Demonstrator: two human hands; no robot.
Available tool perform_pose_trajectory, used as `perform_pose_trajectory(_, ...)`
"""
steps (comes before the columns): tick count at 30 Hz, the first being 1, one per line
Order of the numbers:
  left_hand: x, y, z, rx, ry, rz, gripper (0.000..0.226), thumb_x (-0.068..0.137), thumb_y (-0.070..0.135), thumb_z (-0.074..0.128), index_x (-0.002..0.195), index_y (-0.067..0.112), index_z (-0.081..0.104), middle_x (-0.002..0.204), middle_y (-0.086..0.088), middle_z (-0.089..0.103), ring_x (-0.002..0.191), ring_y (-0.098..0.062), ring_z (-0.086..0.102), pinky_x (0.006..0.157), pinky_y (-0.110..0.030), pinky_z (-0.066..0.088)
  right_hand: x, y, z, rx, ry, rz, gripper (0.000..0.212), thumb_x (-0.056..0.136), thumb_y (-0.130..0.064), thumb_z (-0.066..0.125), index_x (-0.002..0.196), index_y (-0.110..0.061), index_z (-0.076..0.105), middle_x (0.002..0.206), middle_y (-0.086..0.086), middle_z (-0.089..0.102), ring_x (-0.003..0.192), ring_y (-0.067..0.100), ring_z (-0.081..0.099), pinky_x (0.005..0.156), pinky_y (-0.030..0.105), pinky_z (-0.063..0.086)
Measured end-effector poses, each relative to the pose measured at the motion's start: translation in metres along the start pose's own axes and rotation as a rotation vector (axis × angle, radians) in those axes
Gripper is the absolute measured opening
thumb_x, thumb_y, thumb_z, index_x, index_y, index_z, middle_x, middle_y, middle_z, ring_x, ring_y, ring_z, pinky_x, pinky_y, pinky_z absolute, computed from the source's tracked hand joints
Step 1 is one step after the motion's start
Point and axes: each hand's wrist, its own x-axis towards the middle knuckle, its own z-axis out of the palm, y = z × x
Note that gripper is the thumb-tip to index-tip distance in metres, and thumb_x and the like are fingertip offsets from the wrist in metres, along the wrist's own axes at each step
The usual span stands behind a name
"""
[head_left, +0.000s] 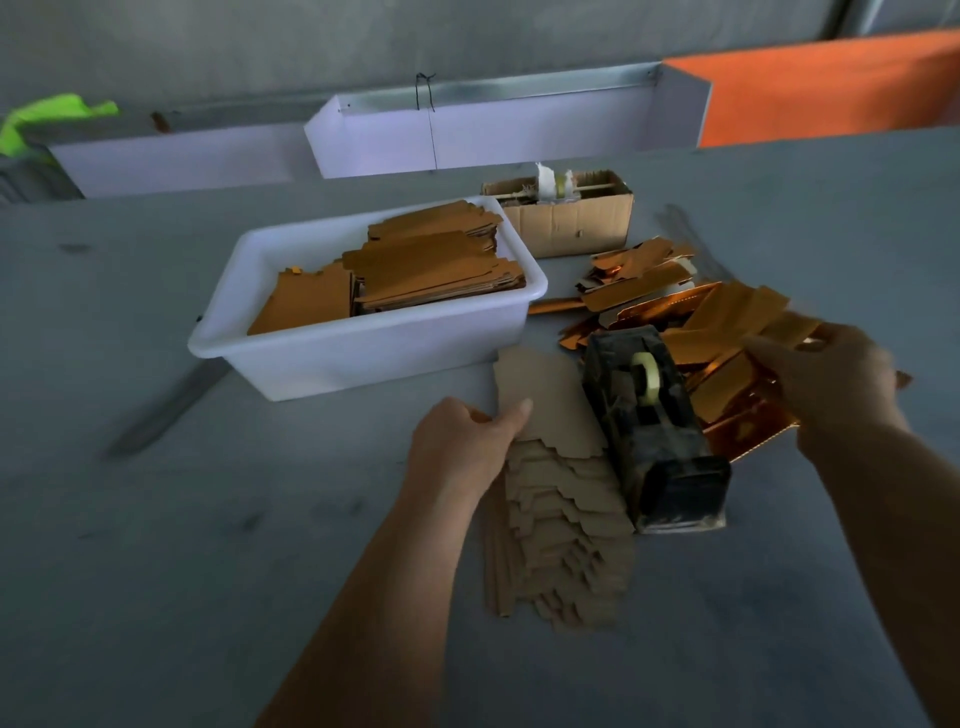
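My left hand (462, 441) pinches the top tan card blank (545, 400), at nine o'clock from the tape dispenser (649, 426). At three o'clock, my right hand (836, 384) grasps a gold foil card (737, 317).

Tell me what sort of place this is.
Likely a packaging workshop: a white tub of flat orange card blanks, a tape dispenser on the grey worktable, and stacked brown card blanks that the left hand pinches while the right hand grips shiny orange cutouts.
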Motion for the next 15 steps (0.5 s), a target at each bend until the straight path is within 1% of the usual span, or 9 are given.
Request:
perform_pose_trajectory(2,0.006,0.000,0.000,-0.036,-0.044,-0.056,0.055,0.079,0.055,0.070,0.082,0.000,0.068,0.076,-0.009,0.069,0.069,-0.017,0.062,0.068,-0.031,0.049,-0.002,0.002,0.003,-0.165,0.008,-0.043,0.041,0.081,-0.030,0.070,0.112,-0.004,0.060,0.099,0.017,0.067,0.094,0.032,0.064,0.080,0.043,0.052)
perform_pose_trajectory(4,0.004,-0.003,-0.003,-0.076,-0.046,-0.062,0.051,0.075,0.057,0.072,0.086,0.008,0.062,0.082,-0.005,0.065,0.071,-0.014,0.059,0.060,-0.028,0.047,-0.007,-0.001,0.002,-0.303,0.049,-0.076,0.056,0.084,-0.031,0.067,0.129,-0.006,0.048,0.116,0.020,0.059,0.106,0.036,0.055,0.076,0.039,0.043)
perform_pose_trajectory(6,-0.006,-0.008,-0.002,-0.041,-0.038,-0.013,0.054,0.070,0.059,0.075,0.093,0.016,0.052,0.093,0.001,0.057,0.080,-0.011,0.055,0.059,-0.026,0.043,-0.015,-0.002,-0.003,-0.399,0.064,-0.129,0.065,0.085,-0.034,0.065,0.139,-0.011,0.038,0.131,0.022,0.048,0.118,0.040,0.047,0.084,0.046,0.042)
perform_pose_trajectory(8,-0.016,-0.014,0.003,-0.016,-0.052,0.040,0.052,0.069,0.052,0.079,0.095,0.017,0.052,0.096,0.003,0.058,0.086,-0.013,0.057,0.068,-0.030,0.050,-0.027,-0.004,-0.010,-0.415,0.100,-0.237,0.060,0.083,-0.036,0.064,0.136,-0.015,0.044,0.135,0.020,0.044,0.119,0.040,0.046,0.090,0.050,0.042)
perform_pose_trajectory(10,-0.020,-0.017,0.003,-0.042,-0.059,0.022,0.042,0.074,0.048,0.077,0.092,0.016,0.056,0.093,0.000,0.064,0.085,-0.015,0.060,0.074,-0.035,0.052,-0.044,-0.007,-0.014,-0.365,0.111,-0.363,0.052,0.080,-0.041,0.062,0.126,-0.018,0.055,0.131,0.016,0.048,0.114,0.036,0.050,0.087,0.048,0.044)
perform_pose_trajectory(11,-0.019,-0.015,0.001,-0.043,-0.057,0.015,0.041,0.076,0.051,0.073,0.088,0.015,0.058,0.089,-0.001,0.065,0.082,-0.016,0.061,0.072,-0.035,0.051,-0.054,-0.010,-0.016,-0.345,0.099,-0.409,0.050,0.078,-0.044,0.059,0.121,-0.019,0.058,0.129,0.015,0.050,0.111,0.034,0.052,0.084,0.046,0.044)
perform_pose_trajectory(13,-0.016,-0.008,-0.002,0.004,-0.068,-0.004,0.050,0.079,0.062,0.063,0.069,0.013,0.054,0.071,-0.001,0.060,0.068,-0.017,0.057,0.060,-0.031,0.044,-0.071,-0.013,-0.017,-0.342,0.060,-0.498,0.045,0.080,-0.042,0.062,0.117,-0.016,0.062,0.126,0.014,0.053,0.104,0.029,0.054,0.078,0.034,0.042)
perform_pose_trajectory(14,-0.013,-0.004,-0.004,0.040,-0.073,-0.009,0.055,0.080,0.065,0.059,0.063,0.013,0.052,0.064,-0.002,0.056,0.062,-0.017,0.055,0.057,-0.030,0.041,-0.078,-0.013,-0.016,-0.343,0.045,-0.547,0.039,0.083,-0.037,0.065,0.115,-0.015,0.064,0.126,0.014,0.055,0.101,0.023,0.053,0.074,0.027,0.040)
perform_pose_trajectory(15,-0.009,-0.001,-0.003,0.082,-0.079,-0.007,0.057,0.081,0.065,0.058,0.063,0.011,0.053,0.064,-0.004,0.057,0.061,-0.017,0.055,0.058,-0.031,0.043,-0.085,-0.013,-0.015,-0.337,0.036,-0.584,0.033,0.086,-0.031,0.066,0.114,-0.013,0.065,0.125,0.013,0.056,0.098,0.018,0.051,0.070,0.021,0.037)
